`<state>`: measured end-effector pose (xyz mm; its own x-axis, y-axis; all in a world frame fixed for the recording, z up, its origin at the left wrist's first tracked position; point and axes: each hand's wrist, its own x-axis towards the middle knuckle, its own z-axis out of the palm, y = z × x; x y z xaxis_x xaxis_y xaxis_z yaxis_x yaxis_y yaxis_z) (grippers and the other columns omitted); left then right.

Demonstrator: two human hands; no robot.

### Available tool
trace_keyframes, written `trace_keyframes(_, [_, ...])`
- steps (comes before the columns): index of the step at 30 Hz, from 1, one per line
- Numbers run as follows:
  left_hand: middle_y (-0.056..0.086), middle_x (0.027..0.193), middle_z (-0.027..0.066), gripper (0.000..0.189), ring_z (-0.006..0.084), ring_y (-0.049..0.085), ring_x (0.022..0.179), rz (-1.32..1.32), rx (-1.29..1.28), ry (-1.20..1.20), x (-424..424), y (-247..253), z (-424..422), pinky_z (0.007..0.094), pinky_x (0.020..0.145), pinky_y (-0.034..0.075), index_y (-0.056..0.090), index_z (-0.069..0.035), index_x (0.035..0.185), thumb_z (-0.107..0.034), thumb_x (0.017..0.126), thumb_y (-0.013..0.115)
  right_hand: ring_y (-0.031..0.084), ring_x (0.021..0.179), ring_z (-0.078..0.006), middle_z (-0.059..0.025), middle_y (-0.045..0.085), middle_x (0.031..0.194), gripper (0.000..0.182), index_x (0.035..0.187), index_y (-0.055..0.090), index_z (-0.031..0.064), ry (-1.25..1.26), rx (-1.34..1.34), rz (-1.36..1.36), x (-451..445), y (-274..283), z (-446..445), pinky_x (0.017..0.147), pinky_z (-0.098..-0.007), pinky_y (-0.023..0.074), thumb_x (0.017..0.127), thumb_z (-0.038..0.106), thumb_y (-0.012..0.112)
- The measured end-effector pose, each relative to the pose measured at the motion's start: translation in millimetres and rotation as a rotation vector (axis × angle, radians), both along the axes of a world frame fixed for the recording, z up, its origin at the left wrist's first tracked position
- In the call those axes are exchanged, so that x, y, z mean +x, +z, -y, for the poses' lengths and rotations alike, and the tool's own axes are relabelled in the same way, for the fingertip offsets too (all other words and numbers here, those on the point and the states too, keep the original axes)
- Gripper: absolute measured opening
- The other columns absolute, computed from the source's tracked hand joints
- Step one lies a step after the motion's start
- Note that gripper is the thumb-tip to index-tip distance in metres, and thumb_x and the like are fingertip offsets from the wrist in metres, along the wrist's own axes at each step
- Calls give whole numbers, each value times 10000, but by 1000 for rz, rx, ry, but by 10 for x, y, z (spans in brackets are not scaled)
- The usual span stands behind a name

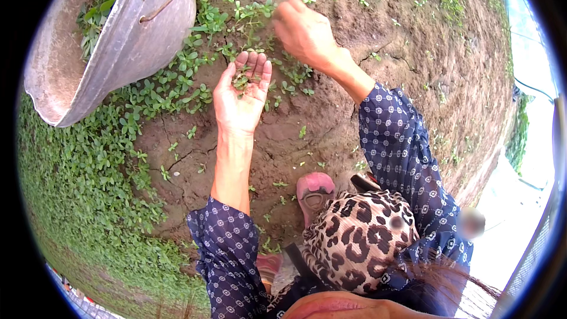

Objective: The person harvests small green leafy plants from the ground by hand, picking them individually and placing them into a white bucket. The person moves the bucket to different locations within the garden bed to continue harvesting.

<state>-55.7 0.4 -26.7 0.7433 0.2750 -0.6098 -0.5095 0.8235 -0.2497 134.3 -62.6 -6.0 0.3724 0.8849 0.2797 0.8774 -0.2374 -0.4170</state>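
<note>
My left hand [242, 93] is turned palm up with its fingers slightly curled, and a few small green sprigs [241, 80] rest in it. Up and to the right, my right hand [305, 31] hangs over the soil, palm down, its fingers bent together. Motion blurs those fingertips, so whether they pinch anything cannot be made out. Low succulent-leaved plants [252, 13] grow just left of the right hand and beyond the left fingertips. At the upper left, a grey metal bucket [150, 40] lies tilted on the plants, with picked greens [104, 13] inside.
A dense mat of the same plants [88, 164] covers the ground to the left. Cracked brown soil [425, 66] with scattered seedlings spreads to the right. My pink shoe [315, 188] and leopard-print knee [359, 239] are below the hands. The bucket has a wire handle [170, 2].
</note>
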Motion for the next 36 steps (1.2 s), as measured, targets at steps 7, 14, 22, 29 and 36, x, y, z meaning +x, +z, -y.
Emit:
trace_keyframes(7, [622, 1175, 180, 217, 329, 579, 1192, -29, 24, -24, 42, 30, 48, 502, 1102, 457, 603, 50, 1130, -104, 993, 535, 609, 855, -285, -74, 610, 900, 154, 987, 634, 100, 117, -94, 304, 178, -28, -381, 752, -421, 485, 838, 134, 646])
trace_keyframes(14, [628, 1160, 178, 221, 330, 586, 1183, -17, 32, -24, 29, 12, 39, 503, 1096, 466, 608, 51, 1134, -102, 986, 550, 622, 910, -302, -72, 650, 904, 170, 1001, 673, 92, 232, -164, 192, 331, -191, -485, 820, -442, 497, 839, 138, 649])
trace_keyframes(22, [612, 1194, 174, 245, 325, 569, 1207, -56, 43, -17, 37, 37, 43, 509, 1102, 455, 593, 45, 1163, -121, 988, 550, 608, 821, -279, -73, 638, 843, 117, 909, 661, 73, 240, 11, 71, 217, -96, -342, 761, -414, 470, 820, 142, 694])
trace_keyframes(29, [608, 1147, 130, 226, 264, 601, 1071, -65, 95, -13, -15, 25, 50, 469, 1011, 514, 599, -8, 1150, -158, 987, 554, 594, 830, -247, -63, 621, 848, 105, 924, 691, 97, 497, 28, -76, -376, 351, 39, 747, -378, 458, 852, 173, 700])
trace_keyframes(36, [654, 1056, 143, 178, 279, 624, 1032, 18, 37, 36, -72, 48, 55, 464, 975, 537, 643, 14, 1073, -115, 966, 586, 564, 914, -263, -90, 597, 923, 82, 859, 699, 108, 190, -145, 158, -130, 155, -443, 768, -397, 421, 781, 131, 684])
